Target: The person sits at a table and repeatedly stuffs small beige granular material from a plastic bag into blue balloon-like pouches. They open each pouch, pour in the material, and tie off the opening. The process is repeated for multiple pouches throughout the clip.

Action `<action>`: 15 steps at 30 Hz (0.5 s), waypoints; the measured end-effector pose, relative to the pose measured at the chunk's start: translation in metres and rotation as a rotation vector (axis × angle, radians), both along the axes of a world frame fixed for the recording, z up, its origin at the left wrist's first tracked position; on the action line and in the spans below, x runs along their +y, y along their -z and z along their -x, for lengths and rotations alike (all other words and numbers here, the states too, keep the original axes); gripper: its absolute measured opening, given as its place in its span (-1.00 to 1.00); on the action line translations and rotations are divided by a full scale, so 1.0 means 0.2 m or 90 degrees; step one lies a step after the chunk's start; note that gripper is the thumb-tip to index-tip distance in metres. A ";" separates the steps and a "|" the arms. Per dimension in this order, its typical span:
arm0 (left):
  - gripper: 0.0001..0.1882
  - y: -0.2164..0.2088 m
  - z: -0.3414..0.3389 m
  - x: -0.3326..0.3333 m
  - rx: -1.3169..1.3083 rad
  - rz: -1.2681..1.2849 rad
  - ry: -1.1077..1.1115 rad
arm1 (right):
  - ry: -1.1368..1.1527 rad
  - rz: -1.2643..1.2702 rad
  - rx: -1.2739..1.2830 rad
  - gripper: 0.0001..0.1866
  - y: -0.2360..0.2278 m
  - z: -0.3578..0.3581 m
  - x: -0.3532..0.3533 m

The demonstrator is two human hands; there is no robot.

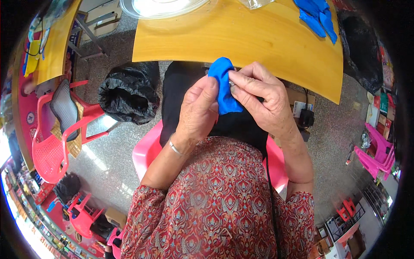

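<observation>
In front of my lap, just past the table's near edge, I hold up a soft blue fabric piece (224,90), long and narrow with a rounded top. My left hand (196,105) is closed on its left side, the thumb pressed flat against the fabric. At the right edge of the piece, the thumb and fingers of my right hand (266,97) are pinched together. A small greyish, shiny bit shows between those fingertips, too small to name. More crumpled blue pieces (317,17) lie at the far right of the yellow table (241,39).
A clear round plastic container (166,12) stands at the table's far left, with a clear plastic bag (256,3) near the far edge. A black-lined bin (129,93) sits on the floor at left, beside a red plastic armchair (51,149). Another black bag (362,52) hangs at right.
</observation>
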State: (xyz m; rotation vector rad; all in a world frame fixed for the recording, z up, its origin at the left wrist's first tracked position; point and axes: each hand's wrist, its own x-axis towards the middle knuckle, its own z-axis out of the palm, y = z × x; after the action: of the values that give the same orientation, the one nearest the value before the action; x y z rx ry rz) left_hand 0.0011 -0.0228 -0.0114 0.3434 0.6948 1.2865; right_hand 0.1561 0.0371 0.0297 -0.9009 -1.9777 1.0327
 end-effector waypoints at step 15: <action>-0.59 -0.07 -0.03 -0.01 0.064 0.031 -0.001 | 0.142 -0.002 -0.036 -0.74 0.02 0.03 -0.01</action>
State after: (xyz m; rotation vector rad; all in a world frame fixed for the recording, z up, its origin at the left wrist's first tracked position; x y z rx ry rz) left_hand 0.0061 -0.0248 0.0028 0.3694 0.8105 1.2580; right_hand 0.1497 0.0343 0.0267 -1.1305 -1.8732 0.8860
